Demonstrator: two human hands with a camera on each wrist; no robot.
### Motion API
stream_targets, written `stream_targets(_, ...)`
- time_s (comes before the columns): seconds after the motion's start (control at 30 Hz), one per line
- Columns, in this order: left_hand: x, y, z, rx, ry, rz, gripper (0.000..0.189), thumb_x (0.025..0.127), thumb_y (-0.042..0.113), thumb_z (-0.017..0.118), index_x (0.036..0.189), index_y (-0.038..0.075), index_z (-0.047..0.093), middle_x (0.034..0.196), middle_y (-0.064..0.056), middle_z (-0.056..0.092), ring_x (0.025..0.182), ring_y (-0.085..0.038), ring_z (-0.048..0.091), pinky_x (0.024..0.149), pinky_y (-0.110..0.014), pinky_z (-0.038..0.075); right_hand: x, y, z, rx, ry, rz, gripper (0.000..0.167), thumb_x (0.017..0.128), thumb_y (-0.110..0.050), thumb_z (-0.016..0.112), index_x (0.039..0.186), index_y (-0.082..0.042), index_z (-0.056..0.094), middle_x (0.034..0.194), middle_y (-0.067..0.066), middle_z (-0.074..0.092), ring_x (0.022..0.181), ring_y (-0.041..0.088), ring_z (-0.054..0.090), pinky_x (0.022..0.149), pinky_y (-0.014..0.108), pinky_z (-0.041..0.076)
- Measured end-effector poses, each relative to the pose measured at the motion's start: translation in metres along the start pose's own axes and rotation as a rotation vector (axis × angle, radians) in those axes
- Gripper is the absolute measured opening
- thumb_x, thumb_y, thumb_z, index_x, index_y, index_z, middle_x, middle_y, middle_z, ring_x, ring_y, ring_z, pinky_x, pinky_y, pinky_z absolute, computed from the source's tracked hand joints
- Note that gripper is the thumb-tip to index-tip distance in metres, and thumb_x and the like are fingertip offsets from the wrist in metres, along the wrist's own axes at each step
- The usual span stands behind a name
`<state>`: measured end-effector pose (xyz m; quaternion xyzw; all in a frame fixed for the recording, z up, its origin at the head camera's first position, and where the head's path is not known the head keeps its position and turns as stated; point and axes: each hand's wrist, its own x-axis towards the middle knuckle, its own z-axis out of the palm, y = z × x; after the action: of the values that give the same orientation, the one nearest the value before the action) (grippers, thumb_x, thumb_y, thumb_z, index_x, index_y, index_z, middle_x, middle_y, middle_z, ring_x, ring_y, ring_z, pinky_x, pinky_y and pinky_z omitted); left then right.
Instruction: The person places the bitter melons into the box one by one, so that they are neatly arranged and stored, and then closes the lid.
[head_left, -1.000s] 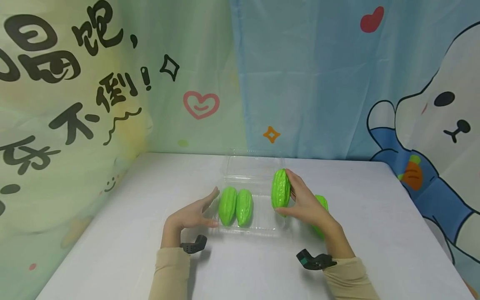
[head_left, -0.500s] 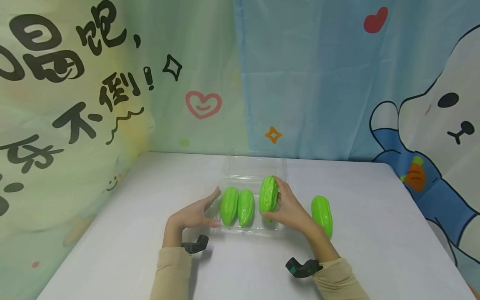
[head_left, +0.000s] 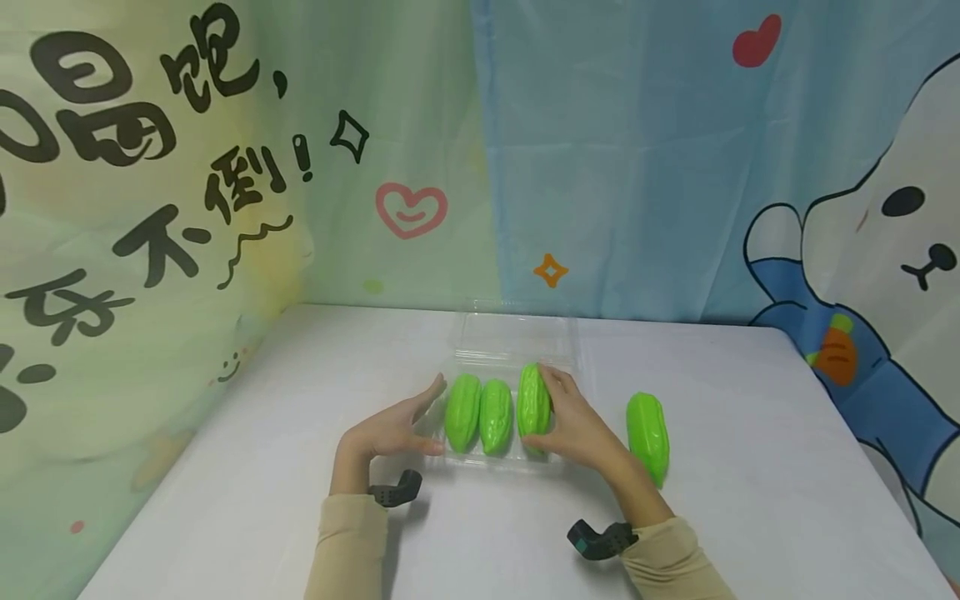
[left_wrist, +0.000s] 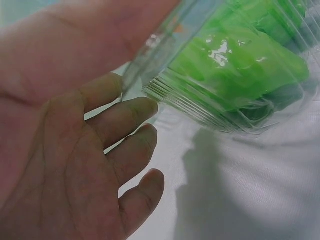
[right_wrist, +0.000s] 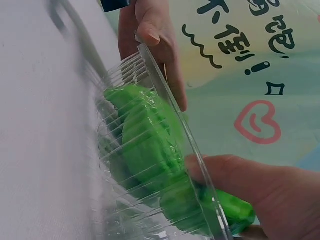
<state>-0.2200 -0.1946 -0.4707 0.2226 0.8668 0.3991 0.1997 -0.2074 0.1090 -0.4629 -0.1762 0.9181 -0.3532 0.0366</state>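
Sinking and shifting toward the left hand (head_left: 393,429) since the earlier frames, the held green gourd (head_left: 533,408) is now hanging over or resting in the clear plastic box (head_left: 491,357) between both hands. Beyond the hands, the open lid (head_left: 513,333) is lying near the far edge of the white surface (head_left: 750,500), which is stretching out to either side of them. A narrow gap is separating the held gourd from two others, the left gourd (head_left: 462,412) and the middle gourd (head_left: 496,417), both lying nearer the left hand. Beside the right forearm, a loose gourd (head_left: 648,437) is lying outside the box. The left hand is spreading its thumb and nearly straight fingers, touching the box's rim and gripping no gourd. The right hand (head_left: 573,425) is curling partway, pinching its gourd between thumb and fingers. That gourd's long axis is running near to far, roughly paralleling its two neighbours.
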Motion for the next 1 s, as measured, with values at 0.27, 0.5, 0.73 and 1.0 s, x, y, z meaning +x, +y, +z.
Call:
stream_targets(0.27, -0.0006, 0.0017, 0.0002, 0.012, -0.002, 0.005, 0.11, 0.077, 0.029, 0.078, 0.153, 0.008, 0.002, 0.161, -0.009, 0.004, 0.147, -0.027, 0.01, 0.119, -0.046, 0.019, 0.0001, -0.0012, 0.0007, -0.063, -0.031, 0.029, 0.109, 0.071, -0.033, 0.082, 0.152, -0.003, 0.016, 0.151, 0.02, 0.025, 0.131, 0.041, 0.041, 0.101, 0.055, 0.044)
stream_targets(0.5, -0.0012, 0.0037, -0.0007, 0.028, 0.004, -0.007, 0.11, 0.077, 0.031, 0.078, 0.153, 0.01, 0.002, 0.161, -0.008, 0.005, 0.147, -0.028, 0.011, 0.119, -0.046, 0.02, 0.0029, -0.0025, 0.0024, -0.12, -0.036, 0.034, 0.108, 0.07, -0.031, 0.083, 0.151, -0.002, 0.018, 0.151, 0.021, 0.025, 0.129, 0.04, 0.044, 0.1, 0.053, 0.046)
stream_targets(0.73, -0.0009, 0.0027, -0.0004, 0.029, 0.009, -0.014, 0.11, 0.076, 0.033, 0.078, 0.154, 0.012, 0.003, 0.161, -0.007, 0.006, 0.147, -0.027, 0.012, 0.119, -0.046, 0.02, 0.0038, -0.0042, 0.0026, -0.145, -0.048, 0.061, 0.105, 0.07, -0.031, 0.082, 0.151, -0.002, 0.02, 0.152, 0.021, 0.026, 0.131, 0.04, 0.042, 0.102, 0.052, 0.045)
stream_targets(1.0, -0.0002, 0.0005, -0.0001, 0.006, 0.012, -0.019, 0.109, 0.076, 0.032, 0.079, 0.154, 0.012, 0.005, 0.161, -0.005, 0.007, 0.146, -0.03, 0.016, 0.118, -0.048, 0.023, 0.0071, -0.0048, 0.0027, -0.166, -0.06, 0.062, 0.103, 0.07, -0.032, 0.082, 0.149, 0.001, 0.024, 0.151, 0.023, 0.029, 0.131, 0.042, 0.042, 0.103, 0.054, 0.043)
